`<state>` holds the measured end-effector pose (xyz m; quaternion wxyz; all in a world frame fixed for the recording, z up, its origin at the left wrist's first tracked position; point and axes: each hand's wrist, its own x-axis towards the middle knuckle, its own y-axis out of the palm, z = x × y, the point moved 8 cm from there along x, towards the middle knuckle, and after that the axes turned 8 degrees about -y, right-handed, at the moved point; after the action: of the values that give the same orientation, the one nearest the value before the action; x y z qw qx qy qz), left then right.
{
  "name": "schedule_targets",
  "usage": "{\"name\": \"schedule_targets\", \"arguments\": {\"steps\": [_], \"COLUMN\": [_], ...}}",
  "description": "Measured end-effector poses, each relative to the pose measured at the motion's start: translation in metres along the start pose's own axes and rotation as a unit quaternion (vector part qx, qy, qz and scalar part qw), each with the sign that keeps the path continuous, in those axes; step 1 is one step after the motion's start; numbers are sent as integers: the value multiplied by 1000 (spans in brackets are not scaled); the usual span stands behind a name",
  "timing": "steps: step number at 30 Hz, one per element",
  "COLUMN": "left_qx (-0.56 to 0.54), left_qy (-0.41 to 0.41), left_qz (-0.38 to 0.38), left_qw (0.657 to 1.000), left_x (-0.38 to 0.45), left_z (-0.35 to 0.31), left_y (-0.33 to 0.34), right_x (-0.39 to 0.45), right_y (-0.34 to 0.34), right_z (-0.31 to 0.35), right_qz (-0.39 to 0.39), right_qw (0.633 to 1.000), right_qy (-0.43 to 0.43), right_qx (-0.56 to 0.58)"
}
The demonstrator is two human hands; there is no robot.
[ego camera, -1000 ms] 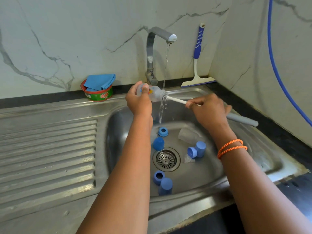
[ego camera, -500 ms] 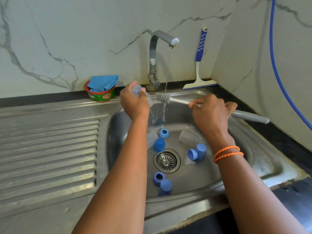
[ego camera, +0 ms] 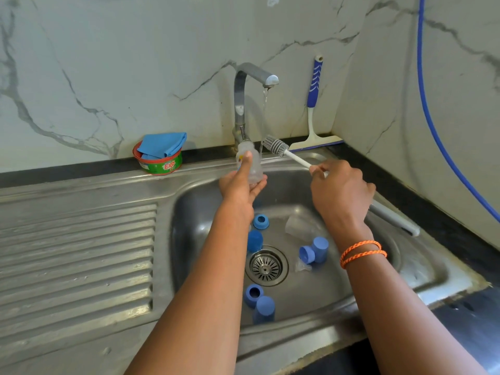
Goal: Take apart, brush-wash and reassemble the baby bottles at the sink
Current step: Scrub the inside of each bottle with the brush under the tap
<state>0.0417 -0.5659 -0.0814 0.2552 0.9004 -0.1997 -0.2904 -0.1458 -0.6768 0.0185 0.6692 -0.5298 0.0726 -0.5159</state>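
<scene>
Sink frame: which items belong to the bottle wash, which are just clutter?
Job:
left hand gripping clear bottle
right hand holding bottle brush
blue caps
running tap

Clutter:
soap tub
blue cloth
squeegee
blue hose

Brightness: even, soft daylight, slightly cool; white marble wall (ego camera: 135,63) evenly lit
Glare: pale highlights on the stainless steel sink basin (ego camera: 422,269) right of the grip, and on the bent chrome tap (ego camera: 243,85) above it
Shadows: soft and faint; darkest on the basin wall left of the gripped clear plastic bottle (ego camera: 250,165)
Blur: the bottle slightly smeared; grey brush handle (ego camera: 392,217) soft; thin water stream hard to see
Distortion: wide-angle bowing; ribbed steel drainboard (ego camera: 75,253) and wall corner curve near the edges
</scene>
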Motion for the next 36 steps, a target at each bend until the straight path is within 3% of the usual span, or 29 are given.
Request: {"name": "schedule_targets", "arguments": {"steps": [5, 12, 17, 26, 30, 34, 36], "left_qx": [49, 266, 298, 306, 358, 447, 395], "left_qy": [-36, 90, 152, 176, 230, 305, 295], "left_qz": [20, 22, -9, -49, -62, -128, -107], "left_qw": [998, 960, 942, 935, 903, 831, 864], "left_x": [-1, -8, -5, -10, -14, -21, -19], "left_z": [7, -7, -12, -19, -26, -38, -39], "left_y": [-1, 18, 15, 7, 8, 8, 5], "right_x": [-2, -5, -7, -6, -4, -4, -4], "right_y": [4, -1, 0, 2, 3, 3, 4], "right_z": [3, 2, 1, -1, -5, -7, -5], "right_qz": [9, 22, 32, 39, 43, 41, 44], "right_qw": [1000, 999, 998, 998, 998, 997, 998], "right_qy": [-1, 16, 24, 27, 33, 32, 30], "right_qx": [18, 38, 38, 44, 44, 48, 46]}}
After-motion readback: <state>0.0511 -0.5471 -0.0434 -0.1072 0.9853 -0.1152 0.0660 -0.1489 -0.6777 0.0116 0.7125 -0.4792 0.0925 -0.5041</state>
